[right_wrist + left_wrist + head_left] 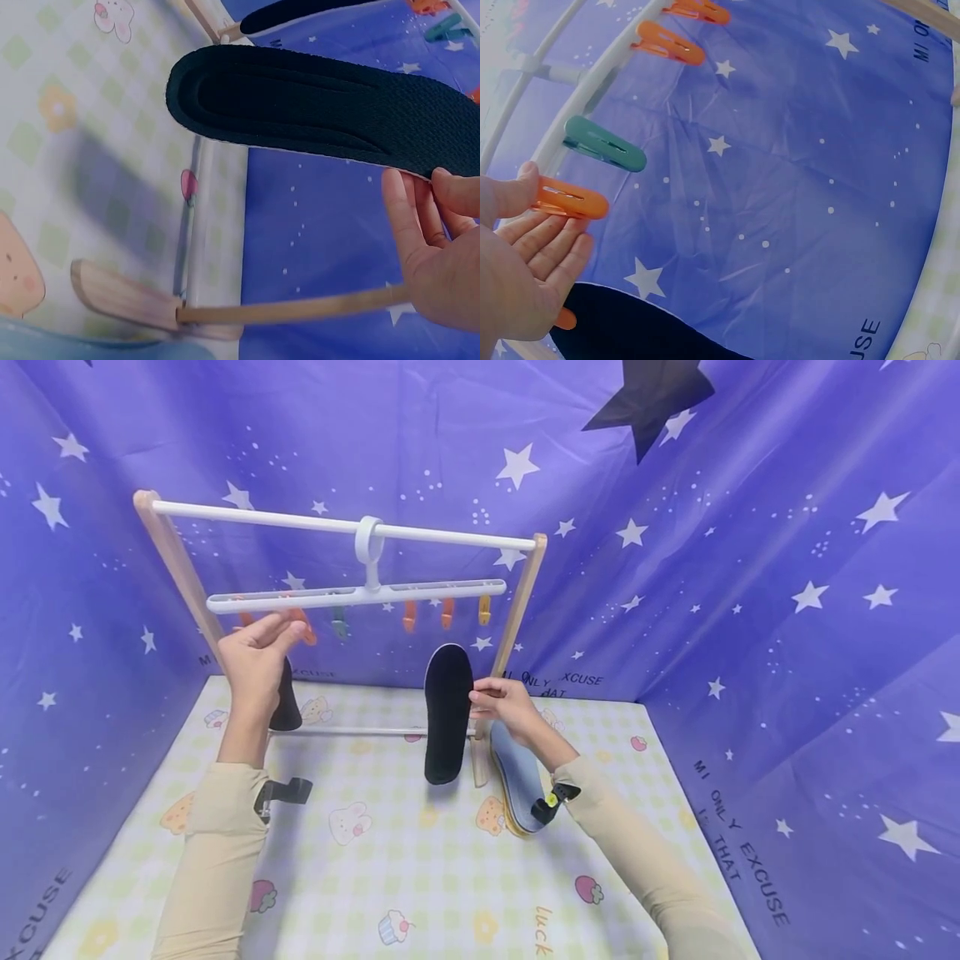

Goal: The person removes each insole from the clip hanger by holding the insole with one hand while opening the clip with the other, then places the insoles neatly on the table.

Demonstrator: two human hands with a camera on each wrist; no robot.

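Note:
My left hand pinches an orange clip on the white clip hanger, thumb on one side and fingers on the other. My right hand holds a black insole by its side edge, between thumb and fingers. That insole is upright in the air, below the hanger's right half. Another black insole hangs at the far left, partly hidden behind my left hand. A green clip sits beside the pinched one. Farther right hang an orange clip, another like it and a yellow clip.
The hanger's ring hooks over the white rod of a wooden-legged rack. Blue-grey insoles with a yellowish edge lie on the checked tablecloth under my right forearm. A purple star-patterned curtain encloses the table.

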